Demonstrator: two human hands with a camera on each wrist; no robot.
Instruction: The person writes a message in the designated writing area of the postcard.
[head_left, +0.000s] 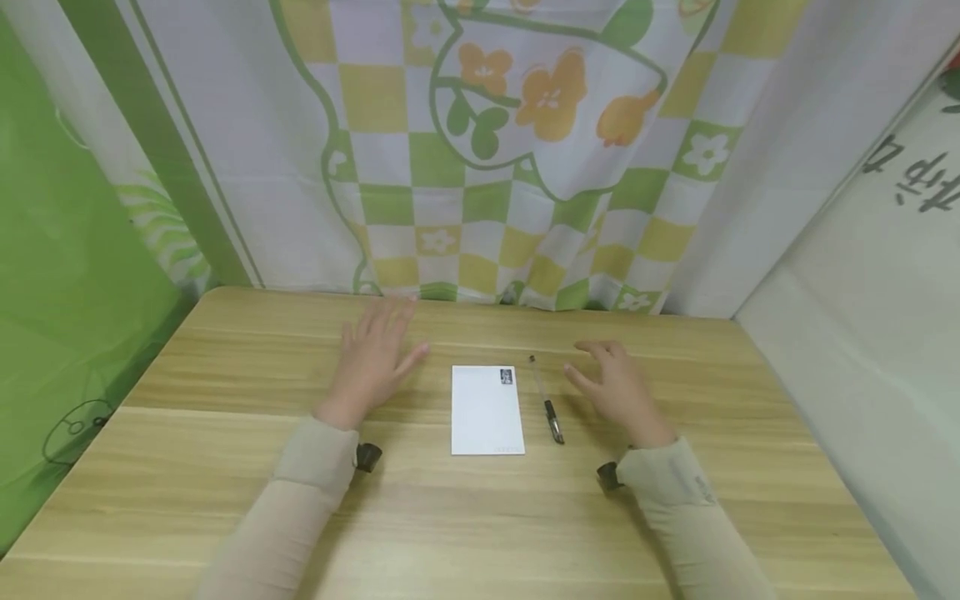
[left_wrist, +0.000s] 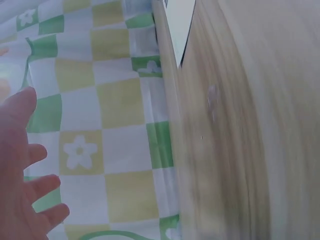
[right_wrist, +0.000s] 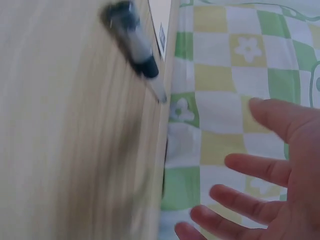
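Note:
A white notepad (head_left: 486, 412) with a small dark printed square in its upper right corner lies on the wooden table, between the two hands. Just right of it lies a pen (head_left: 551, 412) with a black cap and a clear barrel. My left hand (head_left: 372, 360) hovers left of the notepad, fingers spread, holding nothing. To the right of the pen, my right hand (head_left: 617, 387) is held with bent, relaxed fingers and nothing in its grasp. In the right wrist view the pen (right_wrist: 137, 47) shows near the table edge, apart from the fingers.
A patterned curtain (head_left: 525, 208) hangs along the far edge of the wooden table (head_left: 450, 533). Green cloth (head_left: 75, 275) covers the left side. On the right stands a white wall (head_left: 847, 275) with dark writing on it.

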